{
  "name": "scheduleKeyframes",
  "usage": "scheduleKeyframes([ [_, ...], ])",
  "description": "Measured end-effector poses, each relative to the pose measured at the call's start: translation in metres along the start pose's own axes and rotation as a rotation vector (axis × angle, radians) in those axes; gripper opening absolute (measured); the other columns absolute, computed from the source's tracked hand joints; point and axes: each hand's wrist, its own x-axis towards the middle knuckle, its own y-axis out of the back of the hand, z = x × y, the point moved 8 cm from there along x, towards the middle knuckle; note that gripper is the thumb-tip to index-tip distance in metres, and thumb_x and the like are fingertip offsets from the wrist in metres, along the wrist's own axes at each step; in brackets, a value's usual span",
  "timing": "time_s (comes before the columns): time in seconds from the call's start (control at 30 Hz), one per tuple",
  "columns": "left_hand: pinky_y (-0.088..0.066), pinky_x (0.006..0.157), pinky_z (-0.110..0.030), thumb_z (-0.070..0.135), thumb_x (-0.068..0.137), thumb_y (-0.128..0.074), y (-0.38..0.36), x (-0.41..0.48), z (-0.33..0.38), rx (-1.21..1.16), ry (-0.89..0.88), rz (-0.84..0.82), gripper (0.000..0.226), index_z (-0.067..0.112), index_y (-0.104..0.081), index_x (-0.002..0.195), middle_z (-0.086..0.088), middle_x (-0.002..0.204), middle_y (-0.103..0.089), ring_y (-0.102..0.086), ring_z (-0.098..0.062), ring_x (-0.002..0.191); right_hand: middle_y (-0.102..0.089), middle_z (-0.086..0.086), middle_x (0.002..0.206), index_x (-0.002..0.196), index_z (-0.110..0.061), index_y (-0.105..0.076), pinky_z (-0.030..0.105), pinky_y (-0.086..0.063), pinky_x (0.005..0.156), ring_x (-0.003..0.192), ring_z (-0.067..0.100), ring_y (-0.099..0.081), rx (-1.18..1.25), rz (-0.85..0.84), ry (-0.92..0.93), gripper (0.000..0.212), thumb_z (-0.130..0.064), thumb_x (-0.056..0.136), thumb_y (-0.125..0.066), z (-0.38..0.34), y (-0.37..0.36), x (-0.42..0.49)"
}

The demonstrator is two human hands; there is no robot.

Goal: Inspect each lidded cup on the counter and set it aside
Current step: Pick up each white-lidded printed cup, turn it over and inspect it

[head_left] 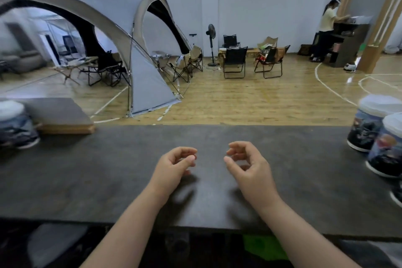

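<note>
Standing at the far left end of the dark counter (108, 172) is a lidded cup (15, 124), blurred, with a white lid and a dark printed wrap. Just beside it, towards the back edge, lies a flat grey-topped board (58, 115) with a wooden rim.

Near the middle, the left hand (174, 164) hangs just over the counter with its fingers loosely curled and the thumb close to the fingertips, holding nothing. The right hand (245, 165) is close beside it in much the same loose curl and also has nothing in it. The two hands are apart, and their shadows fall on the counter below them.

At the right end stand more cups of the same kind. The rear cup (372, 124) has the nearer cup (389, 148) in front of it and overlapping it. A sliver of a third cup (397, 196) shows at the frame edge.

Beyond the counter, on the wooden floor, there is a grey dome tent (121, 17), then a standing fan (211, 43) and folding chairs (235, 61). Far right, a person (326, 28) is standing at a dark cabinet (345, 45).
</note>
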Motion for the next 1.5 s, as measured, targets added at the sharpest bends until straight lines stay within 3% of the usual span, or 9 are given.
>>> scheduleKeyframes([
  [0.17, -0.053, 0.065, -0.024, -0.001, 0.095, -0.061, 0.147, 0.001, -0.009, -0.009, 0.023, 0.107, 0.018, 0.013, -0.07, 0.101, -0.007, 0.096, -0.069, -0.065, -0.01, 0.078, -0.068, -0.005, 0.09, 0.101, -0.023, -0.064, 0.024, -0.052, 0.067, 0.075, 0.003, -0.062, 0.031, -0.084, -0.058, 0.027, -0.003, 0.085, -0.071, -0.015, -0.141, 0.017],
  [0.5, -0.051, 0.068, -0.027, 0.0, 0.096, -0.059, 0.368, 0.01, -0.022, -0.025, -0.003, 0.283, 0.018, 0.013, -0.07, 0.101, -0.002, 0.093, -0.07, -0.062, -0.013, 0.083, -0.069, -0.003, 0.09, 0.101, -0.024, -0.063, 0.011, -0.048, 0.069, 0.079, 0.009, -0.062, 0.046, -0.239, -0.084, 0.023, -0.008, 0.085, -0.068, -0.045, -0.361, 0.029],
  [0.7, -0.05, 0.079, -0.031, 0.001, 0.095, -0.061, 0.469, 0.019, -0.036, -0.032, -0.025, 0.47, 0.022, 0.016, -0.068, 0.111, 0.004, 0.097, -0.065, -0.057, -0.011, 0.097, -0.068, -0.003, 0.092, 0.105, -0.023, -0.063, 0.015, -0.05, 0.073, 0.079, 0.008, -0.06, 0.043, -0.346, -0.119, 0.023, -0.009, 0.087, -0.066, -0.057, -0.467, 0.04],
  [0.8, -0.05, 0.099, -0.037, 0.003, 0.095, -0.061, 0.511, 0.027, -0.044, 0.008, -0.04, 0.576, 0.031, 0.023, -0.064, 0.118, 0.003, 0.112, -0.064, -0.055, -0.009, 0.114, -0.07, -0.004, 0.099, 0.11, -0.024, -0.061, 0.024, -0.053, 0.081, 0.088, 0.011, -0.064, 0.025, -0.399, -0.122, 0.027, -0.007, 0.089, -0.064, -0.058, -0.519, 0.051],
  [0.93, -0.038, 0.116, -0.046, -0.004, 0.096, -0.052, 0.541, 0.047, -0.048, 0.079, -0.053, 0.606, 0.051, 0.022, -0.048, 0.139, 0.002, 0.14, -0.051, -0.045, -0.009, 0.131, -0.063, 0.003, 0.13, 0.139, -0.018, -0.05, 0.028, -0.049, 0.102, 0.113, 0.015, -0.062, -0.013, -0.533, -0.154, 0.052, 0.002, 0.092, -0.058, -0.055, -0.585, 0.063],
  [1.1, -0.031, 0.121, -0.046, -0.007, 0.095, -0.05, 0.548, 0.075, -0.058, 0.11, -0.025, 0.546, 0.067, 0.02, -0.03, 0.154, -0.005, 0.154, -0.043, -0.039, -0.018, 0.142, -0.037, 0.001, 0.158, 0.157, -0.024, -0.021, 0.036, -0.032, 0.119, 0.146, 0.018, -0.035, -0.138, -0.725, -0.167, 0.08, 0.005, 0.091, -0.053, -0.051, -0.639, 0.075],
  [1.2, -0.036, 0.118, -0.048, -0.002, 0.095, -0.054, 0.553, 0.08, -0.061, 0.104, -0.024, 0.544, 0.067, 0.021, -0.032, 0.153, -0.007, 0.151, -0.046, -0.045, -0.019, 0.138, -0.044, 0.0, 0.153, 0.154, -0.022, -0.03, 0.031, -0.035, 0.115, 0.142, 0.018, -0.041, -0.101, -0.714, -0.113, 0.075, 0.003, 0.088, -0.057, -0.057, -0.649, 0.081],
  [1.37, -0.049, 0.106, -0.049, 0.042, 0.08, -0.069, 0.552, 0.076, -0.06, 0.103, -0.043, 0.55, 0.057, 0.03, -0.057, 0.135, -0.007, 0.128, -0.064, -0.064, -0.016, 0.117, -0.054, -0.003, 0.14, 0.144, -0.026, -0.043, 0.016, -0.041, 0.097, 0.125, 0.01, -0.053, -0.049, -0.612, -0.05, 0.068, -0.012, 0.085, -0.074, -0.059, -0.631, 0.081],
  [1.5, -0.052, 0.102, -0.037, 0.011, 0.089, -0.073, 0.516, 0.065, -0.041, -0.067, -0.114, 0.511, 0.042, 0.016, -0.059, 0.129, -0.001, 0.119, -0.071, -0.066, -0.013, 0.114, -0.058, -0.008, 0.131, 0.137, -0.032, -0.047, 0.016, -0.045, 0.096, 0.117, 0.003, -0.055, 0.006, -0.549, -0.071, 0.069, -0.023, 0.078, -0.083, -0.056, -0.59, 0.077],
])
